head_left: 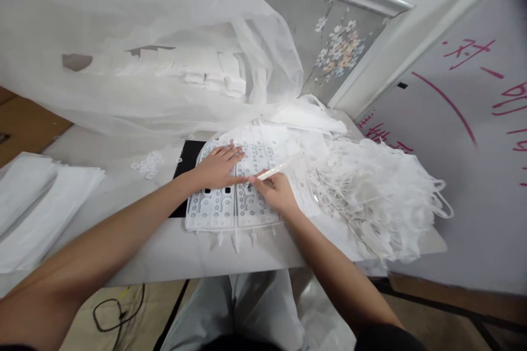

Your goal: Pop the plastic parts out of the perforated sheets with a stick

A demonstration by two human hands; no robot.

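Lace sheet point(214, 208), white and stamped with rows of small round motifs, lies in the middle of the table point(164, 252) close to its front edge, its far left corner overlapping a black mat point(187, 159). The left hand point(218, 167) rests palm down on the far half of the sheet, fingers stretched out flat and slightly apart, pressing it to the table. The right hand point(278, 192) sits just beside it on the sheet's right half, fingers curled in and pinching a thin pale stick point(280, 167); the stick slants away toward the far right, and its near tip touches the sheet just by the left fingertips. Whether the stick is a pen or a blade is too fine to tell. Against the sheet's right side, a loose heap of white trimmings point(370, 203) covers the table's right end and spills over its right edge. A sheer white veil point(144, 38) billows along the table's far edge, with pale folded stacks showing dimly through it. A few small lace motifs point(148, 164) lie just left of the mat. Folded white cloths point(41, 203) rest at the left end. A white board point(453, 120) with pink writing leans to the right of the table, and a dark cable point(111, 312) loops on the floor below the front edge.
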